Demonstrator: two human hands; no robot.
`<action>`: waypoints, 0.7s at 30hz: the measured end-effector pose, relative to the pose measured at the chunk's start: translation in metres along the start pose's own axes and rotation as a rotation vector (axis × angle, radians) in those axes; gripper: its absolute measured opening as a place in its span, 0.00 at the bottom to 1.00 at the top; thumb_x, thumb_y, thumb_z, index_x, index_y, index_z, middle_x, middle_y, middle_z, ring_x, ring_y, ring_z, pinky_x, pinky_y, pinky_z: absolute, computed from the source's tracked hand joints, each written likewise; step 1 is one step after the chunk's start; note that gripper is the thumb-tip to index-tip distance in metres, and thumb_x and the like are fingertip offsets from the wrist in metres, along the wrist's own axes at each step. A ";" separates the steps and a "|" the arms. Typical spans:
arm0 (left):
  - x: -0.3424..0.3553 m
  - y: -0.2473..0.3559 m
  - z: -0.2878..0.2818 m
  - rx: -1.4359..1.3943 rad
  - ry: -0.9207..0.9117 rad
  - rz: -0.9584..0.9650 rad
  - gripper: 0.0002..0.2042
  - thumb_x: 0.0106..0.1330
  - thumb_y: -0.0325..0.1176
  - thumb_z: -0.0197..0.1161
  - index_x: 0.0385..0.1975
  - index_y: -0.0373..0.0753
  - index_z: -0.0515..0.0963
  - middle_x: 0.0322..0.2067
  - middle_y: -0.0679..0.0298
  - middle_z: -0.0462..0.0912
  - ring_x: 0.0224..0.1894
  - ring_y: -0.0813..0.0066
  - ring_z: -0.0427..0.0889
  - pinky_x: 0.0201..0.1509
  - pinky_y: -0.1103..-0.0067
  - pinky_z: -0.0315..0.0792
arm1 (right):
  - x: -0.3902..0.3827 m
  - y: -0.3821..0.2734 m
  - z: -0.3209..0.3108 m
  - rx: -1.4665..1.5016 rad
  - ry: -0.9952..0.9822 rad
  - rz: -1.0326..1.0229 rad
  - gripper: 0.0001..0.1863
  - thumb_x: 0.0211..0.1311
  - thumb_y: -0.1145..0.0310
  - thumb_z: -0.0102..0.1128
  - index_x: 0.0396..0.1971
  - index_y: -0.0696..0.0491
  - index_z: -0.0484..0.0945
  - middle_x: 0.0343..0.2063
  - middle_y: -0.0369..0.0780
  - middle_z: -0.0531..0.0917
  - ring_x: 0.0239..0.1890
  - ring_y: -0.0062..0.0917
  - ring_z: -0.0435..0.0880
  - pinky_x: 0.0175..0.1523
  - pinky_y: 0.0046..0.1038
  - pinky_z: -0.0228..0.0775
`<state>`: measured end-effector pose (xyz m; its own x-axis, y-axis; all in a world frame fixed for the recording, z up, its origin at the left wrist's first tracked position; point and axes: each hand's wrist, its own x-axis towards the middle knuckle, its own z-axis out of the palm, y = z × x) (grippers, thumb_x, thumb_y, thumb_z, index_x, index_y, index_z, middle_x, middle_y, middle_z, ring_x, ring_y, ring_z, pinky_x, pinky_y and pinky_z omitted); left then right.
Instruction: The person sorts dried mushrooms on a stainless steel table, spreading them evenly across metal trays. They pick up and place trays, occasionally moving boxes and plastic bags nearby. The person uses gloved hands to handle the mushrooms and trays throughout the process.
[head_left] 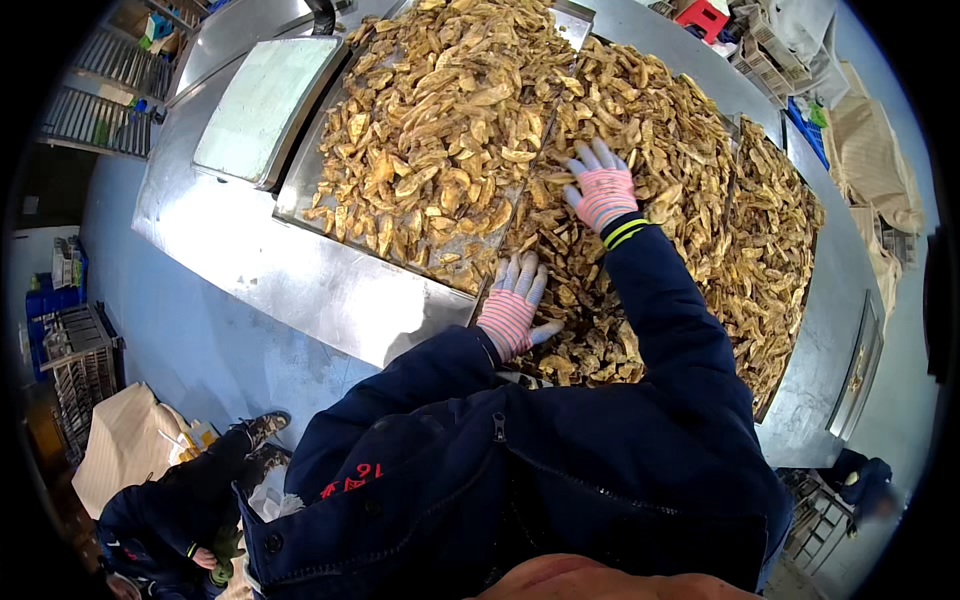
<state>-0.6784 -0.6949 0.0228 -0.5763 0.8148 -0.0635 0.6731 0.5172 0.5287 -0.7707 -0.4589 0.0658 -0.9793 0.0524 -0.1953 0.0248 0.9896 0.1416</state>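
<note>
Brown, dried-looking slices point(450, 110) lie heaped in shallow metal trays point(385, 262) set side by side on a steel table point(290, 290); I cannot tell what the slices are. My left hand point(512, 312), in a pink-striped glove with grey fingers, rests at the near edge of the middle tray, by the seam with the left one. Its fingers are spread and the thumb points right. Farther off, my right hand point(603, 190), gloved alike, lies flat on the middle heap with fingers apart. Neither hand shows anything gripped.
A pale green-white rectangular panel point(265, 110) lies on the table's left part. One person point(165, 515) is at lower left, another point(865, 485) at lower right. Crates point(80, 370) stand at left; a red stool point(703, 17) and pale crates point(770, 60) are at back right.
</note>
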 end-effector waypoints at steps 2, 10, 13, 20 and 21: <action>0.000 0.000 -0.008 -0.030 0.047 0.067 0.40 0.61 0.57 0.56 0.64 0.31 0.58 0.65 0.41 0.57 0.68 0.41 0.52 0.71 0.55 0.46 | 0.001 0.005 -0.010 -0.029 -0.101 0.068 0.26 0.66 0.50 0.49 0.60 0.46 0.70 0.68 0.38 0.59 0.72 0.36 0.50 0.72 0.40 0.45; -0.010 -0.053 -0.043 0.122 0.249 0.045 0.24 0.60 0.35 0.55 0.58 0.38 0.67 0.61 0.54 0.67 0.65 0.45 0.59 0.68 0.54 0.50 | 0.100 0.030 -0.046 0.096 0.308 0.114 0.28 0.65 0.50 0.47 0.62 0.45 0.69 0.63 0.38 0.70 0.66 0.35 0.65 0.67 0.39 0.58; -0.001 -0.069 -0.028 0.265 0.211 -0.008 0.24 0.60 0.37 0.55 0.59 0.43 0.68 0.59 0.58 0.69 0.65 0.47 0.59 0.69 0.52 0.48 | 0.155 0.033 -0.006 -0.065 0.054 0.186 0.35 0.66 0.48 0.46 0.70 0.43 0.51 0.71 0.36 0.52 0.72 0.35 0.53 0.70 0.38 0.54; -0.023 -0.107 -0.049 0.367 0.273 -0.053 0.20 0.54 0.38 0.58 0.49 0.43 0.77 0.53 0.62 0.75 0.64 0.53 0.62 0.69 0.52 0.49 | 0.105 0.046 -0.004 -0.200 -0.088 0.069 0.34 0.65 0.49 0.46 0.66 0.52 0.57 0.69 0.41 0.57 0.68 0.39 0.60 0.68 0.39 0.56; -0.024 -0.107 -0.050 0.331 0.303 -0.045 0.20 0.55 0.37 0.57 0.49 0.42 0.77 0.53 0.61 0.75 0.63 0.53 0.64 0.68 0.54 0.51 | 0.090 0.048 -0.007 -0.168 -0.109 0.078 0.34 0.66 0.49 0.46 0.66 0.52 0.58 0.68 0.41 0.57 0.68 0.39 0.59 0.68 0.39 0.56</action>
<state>-0.7600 -0.7827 0.0101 -0.6846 0.7020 0.1964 0.7282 0.6462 0.2285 -0.8590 -0.4077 0.0613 -0.9479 0.1515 -0.2803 0.0571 0.9463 0.3183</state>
